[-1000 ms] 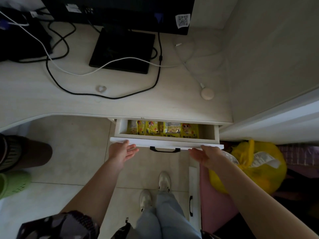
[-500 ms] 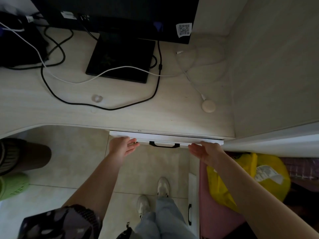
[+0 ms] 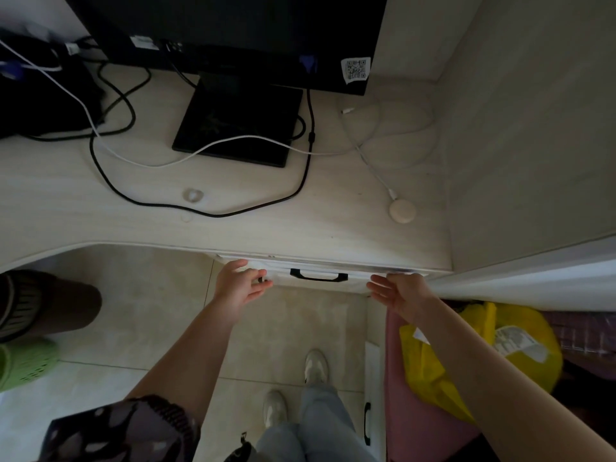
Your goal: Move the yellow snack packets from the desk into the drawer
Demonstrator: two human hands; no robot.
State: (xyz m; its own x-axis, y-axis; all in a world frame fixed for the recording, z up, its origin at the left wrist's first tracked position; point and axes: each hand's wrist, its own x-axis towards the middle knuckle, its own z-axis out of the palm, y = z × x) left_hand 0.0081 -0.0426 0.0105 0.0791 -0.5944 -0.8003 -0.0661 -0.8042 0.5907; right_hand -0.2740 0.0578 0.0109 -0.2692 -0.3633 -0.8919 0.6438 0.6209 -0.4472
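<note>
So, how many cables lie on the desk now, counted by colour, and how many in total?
Black cable: 1, looping in front of the monitor stand.
White cables: 2, one across the stand, one ending at the round puck.
Total: 3.

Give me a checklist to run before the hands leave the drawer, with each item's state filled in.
1. Drawer pushed in under the desk edge: ok, only its front shows.
2. Yellow snack packets left on the desk: ok, none in sight.
3. Packets inside the drawer: cannot tell, the inside is hidden.
4. Left hand free: ok, its fingers touch the drawer front and hold nothing.
5. Right hand free: ok, open at the drawer's right end.
6. Black handle unobstructed: ok.
</note>
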